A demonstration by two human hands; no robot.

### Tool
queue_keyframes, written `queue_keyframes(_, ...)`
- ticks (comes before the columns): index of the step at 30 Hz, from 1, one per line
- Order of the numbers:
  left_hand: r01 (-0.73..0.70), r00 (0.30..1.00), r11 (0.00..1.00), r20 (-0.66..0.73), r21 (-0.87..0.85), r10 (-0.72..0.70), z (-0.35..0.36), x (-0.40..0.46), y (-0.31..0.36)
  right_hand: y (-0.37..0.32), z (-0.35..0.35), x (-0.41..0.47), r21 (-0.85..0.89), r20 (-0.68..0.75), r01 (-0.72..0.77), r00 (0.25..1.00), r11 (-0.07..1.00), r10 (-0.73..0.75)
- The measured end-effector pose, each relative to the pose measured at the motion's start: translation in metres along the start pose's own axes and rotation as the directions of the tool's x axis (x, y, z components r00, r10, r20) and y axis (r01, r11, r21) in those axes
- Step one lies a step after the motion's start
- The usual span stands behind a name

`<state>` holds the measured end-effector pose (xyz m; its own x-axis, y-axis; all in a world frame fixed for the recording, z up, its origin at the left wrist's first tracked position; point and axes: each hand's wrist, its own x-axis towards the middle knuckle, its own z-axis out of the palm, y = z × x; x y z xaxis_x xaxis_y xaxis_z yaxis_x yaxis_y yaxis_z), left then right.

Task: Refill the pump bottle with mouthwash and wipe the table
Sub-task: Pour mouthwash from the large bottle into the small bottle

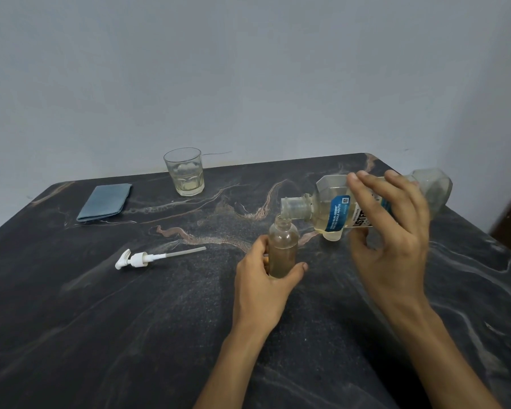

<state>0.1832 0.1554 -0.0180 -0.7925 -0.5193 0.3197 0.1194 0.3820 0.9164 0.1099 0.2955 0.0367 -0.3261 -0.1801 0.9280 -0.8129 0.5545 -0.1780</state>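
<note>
Head view: two hands at lower right; left hand [267,271] grips one pump bottle [283,248] upright on the tabletop [130,335], right hand [394,231] grips one tilted mouthwash bottle [334,214]. One pump head [136,259], one cloth [104,201], one glass [184,172] lie left.

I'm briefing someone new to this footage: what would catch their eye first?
The large mouthwash bottle, tipped by the right hand so its neck meets the mouth of the small pump bottle gripped by the left hand. Left of them the white pump head lies on the dark marbled table.
</note>
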Motion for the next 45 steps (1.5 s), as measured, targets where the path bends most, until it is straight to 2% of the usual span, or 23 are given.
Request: queue_keyframes(45, -0.006, 1.0, 1.0, 0.005, 0.01, 0.006, -0.0001, 0.0001, 0.0002, 0.0021, 0.0015, -0.002, 0.014, -0.007, 0.018, 1.0, 1.0, -0.018)
